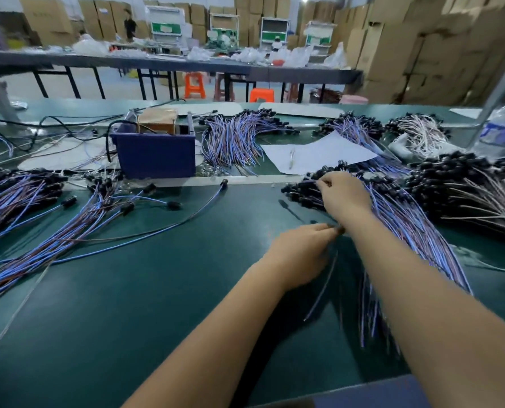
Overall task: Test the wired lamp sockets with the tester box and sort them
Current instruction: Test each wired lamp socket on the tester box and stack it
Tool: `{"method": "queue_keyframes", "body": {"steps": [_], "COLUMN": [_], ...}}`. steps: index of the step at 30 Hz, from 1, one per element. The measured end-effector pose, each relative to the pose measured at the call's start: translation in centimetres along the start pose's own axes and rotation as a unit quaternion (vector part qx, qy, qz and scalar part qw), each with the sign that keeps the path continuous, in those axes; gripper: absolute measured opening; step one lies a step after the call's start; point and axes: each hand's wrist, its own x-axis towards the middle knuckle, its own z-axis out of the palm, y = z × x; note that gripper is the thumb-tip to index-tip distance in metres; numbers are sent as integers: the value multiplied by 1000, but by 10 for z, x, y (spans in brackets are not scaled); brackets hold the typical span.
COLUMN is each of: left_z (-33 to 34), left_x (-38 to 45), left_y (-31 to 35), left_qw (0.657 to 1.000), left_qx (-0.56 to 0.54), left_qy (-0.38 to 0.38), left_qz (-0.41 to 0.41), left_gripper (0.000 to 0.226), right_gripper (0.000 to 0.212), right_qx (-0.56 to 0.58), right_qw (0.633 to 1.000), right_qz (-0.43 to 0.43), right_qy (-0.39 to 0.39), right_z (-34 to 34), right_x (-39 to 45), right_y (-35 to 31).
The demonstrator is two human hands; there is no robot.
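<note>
Both bare forearms reach in from the near edge over the green worktop [127, 304]. At far left a heap of blue-wired lamp sockets [18, 189] fans toward the edge, with a few single sockets [173, 205] lying apart beside it. Behind these stands the blue tester box [155, 153], black cables trailing off its left side. Right of the box lies another socket bundle [236, 136], then a white paper sheet [316, 156]. The left hand [301, 254] has its fingers curled, pinching a small dark piece, blurred, at its fingertips. The right hand [344, 195], fingers bent, grips into the near-right pile of sockets [392, 207], whose wires run down along the right forearm. Further right sits a heap of pale-wired sockets [463, 187], and a plastic bottle [501, 128] stands at the far right.
</note>
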Motion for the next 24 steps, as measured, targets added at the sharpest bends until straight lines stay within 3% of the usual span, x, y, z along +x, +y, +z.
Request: {"method": "queue_keyframes", "body": {"steps": [8,11,14,19,24], "left_z": [21,11,-6,-47,-76], "left_x": [11,6,-8,-44,-75], "left_y": [17,2,-27,-87,-128], "left_qw": [997,996,984,893,779], "left_qx": [-46,-78,-93,-132,-191], "left_qy": [-57,-16,61,261,425], "left_qz": [-10,-42,-138,-343,-420], "left_gripper": [48,34,28,30,17], "right_gripper": [22,31,42,36,34], "right_qx": [-74,-110,-112,-19,71], "right_qw": [996,992,990,991,964], "right_qz": [52,48,-15,-131,-231], "right_qy": [10,44,78,-13,-115], "right_z": [-8,-1,13,60,109], "right_x": [-5,-7,-12,-28,-50], "right_y": [46,36,5,-72,-139]}}
